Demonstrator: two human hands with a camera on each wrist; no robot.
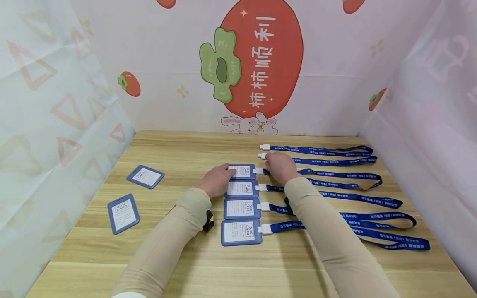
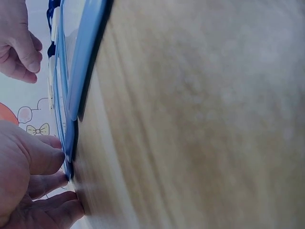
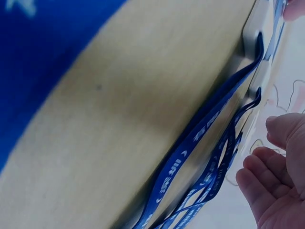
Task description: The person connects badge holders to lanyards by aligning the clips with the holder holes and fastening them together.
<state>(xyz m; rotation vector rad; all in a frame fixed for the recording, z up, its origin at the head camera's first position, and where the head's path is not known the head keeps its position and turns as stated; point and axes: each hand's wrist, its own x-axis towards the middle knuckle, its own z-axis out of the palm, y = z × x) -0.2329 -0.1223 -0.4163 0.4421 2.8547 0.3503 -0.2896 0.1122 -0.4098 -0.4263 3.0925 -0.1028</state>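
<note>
My left hand (image 1: pixel 216 181) is at the far blue ID card holder (image 1: pixel 247 171) of a column lying on the table. Its thumb and fingers grip that holder's left end; in the left wrist view the fingertips are right at the holder's edge. My right hand (image 1: pixel 282 167) hovers over the blue lanyards, its fingertips close to the white clip (image 1: pixel 262 156) of one loose lanyard (image 1: pixel 335 161). In the right wrist view, the right hand's fingers (image 3: pixel 259 179) are loosely bent with nothing between them. A white clip (image 1: pixel 259 171) joins the far holder to its lanyard.
Nearer in the column lie more holders (image 1: pixel 241 232), each with a lanyard running right. Two loose card holders (image 1: pixel 145 176) lie at the left of the wooden table (image 1: pixel 167 269). Another loose lanyard (image 1: pixel 316 150) lies at the back. Printed cloth walls (image 1: pixel 167 54) enclose the table.
</note>
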